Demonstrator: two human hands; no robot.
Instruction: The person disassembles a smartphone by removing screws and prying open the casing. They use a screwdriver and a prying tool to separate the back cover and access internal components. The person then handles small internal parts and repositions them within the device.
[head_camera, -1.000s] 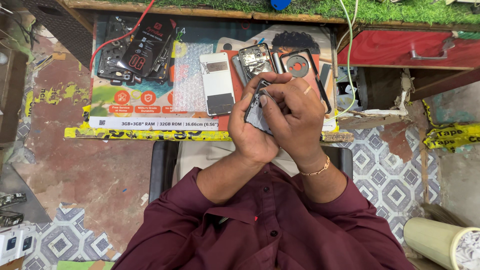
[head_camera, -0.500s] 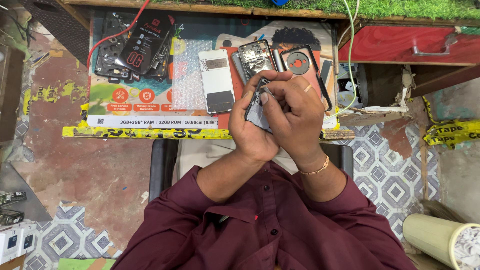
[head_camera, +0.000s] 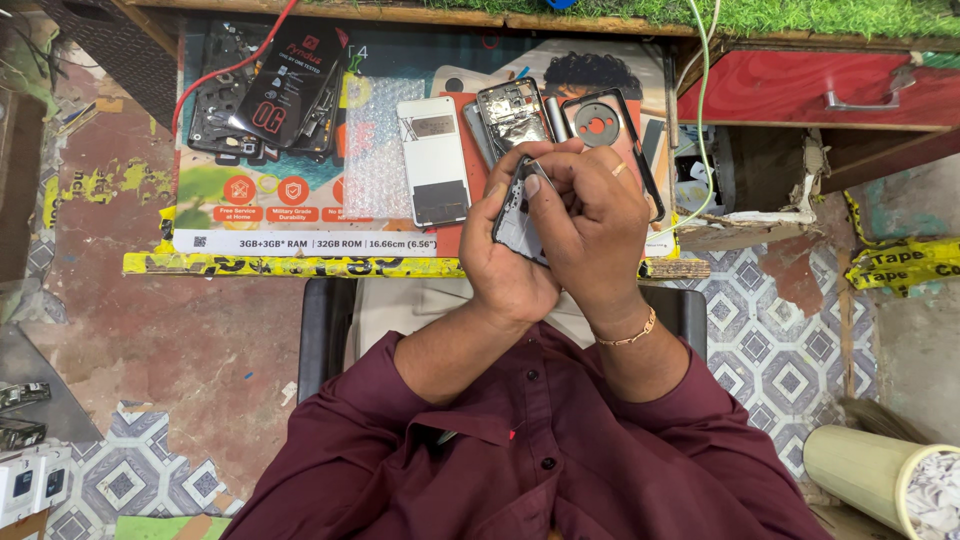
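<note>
My left hand (head_camera: 505, 262) cradles an opened phone body (head_camera: 518, 215) from below, over the near edge of a small work board (head_camera: 300, 245). My right hand (head_camera: 592, 225) wraps over the phone's right side, with thumb and fingers pressed on its upper end. Much of the phone is hidden by both hands. Just beyond the hands lie a bare phone frame (head_camera: 510, 112), a black back cover with a round camera ring (head_camera: 603, 125), and a white phone panel (head_camera: 432, 160).
At the board's far left sits a dark circuit assembly (head_camera: 265, 95) with a red wire. A bubble-wrap piece (head_camera: 375, 150) lies beside the white panel. A red drawer (head_camera: 830, 95) is at right, a pale bin (head_camera: 885, 480) at lower right, tiled floor below.
Both hands stay clasped around the phone in the same spot; only slight finger shifts show at its top end.
</note>
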